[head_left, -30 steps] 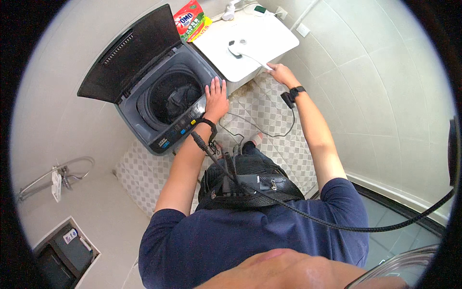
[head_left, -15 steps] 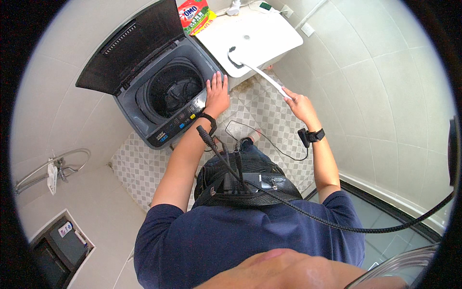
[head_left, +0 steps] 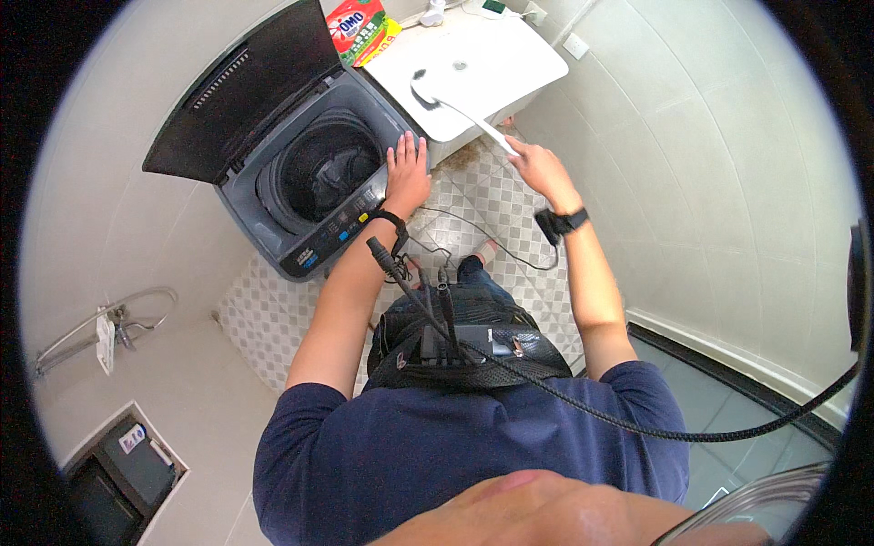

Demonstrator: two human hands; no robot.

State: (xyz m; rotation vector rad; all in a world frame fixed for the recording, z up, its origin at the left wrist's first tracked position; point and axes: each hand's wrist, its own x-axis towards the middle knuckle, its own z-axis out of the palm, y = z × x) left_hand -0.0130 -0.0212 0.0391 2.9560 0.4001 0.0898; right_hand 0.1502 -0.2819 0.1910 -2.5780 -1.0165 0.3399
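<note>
A long-handled brush [head_left: 473, 118], white with dark bristles on its round head, is in my right hand [head_left: 539, 171], whose fingers wrap round the handle's near end. The brush head lies at the left part of a white sink top [head_left: 496, 64]; from here I cannot tell if the bristles touch it. My left hand [head_left: 407, 173] rests flat on the right front corner of a dark grey top-loading washing machine [head_left: 391, 114], fingers stretched out beside the control panel. The machine's black lid [head_left: 246, 86] stands raised, and the dark drum [head_left: 330, 168] inside shows.
A red and green detergent bag [head_left: 357, 32] leans behind the machine, beside the sink top. Black cables [head_left: 637, 423] run from my waist and wrists. At left are a shower hose and tap [head_left: 118, 318] and a wall niche [head_left: 132, 473]. Patterned tiles [head_left: 264, 309] cover the floor.
My right hand has moved forward and to the left, and the brush head has shifted left and away over the sink top. My left hand stays on the machine, almost unmoved.
</note>
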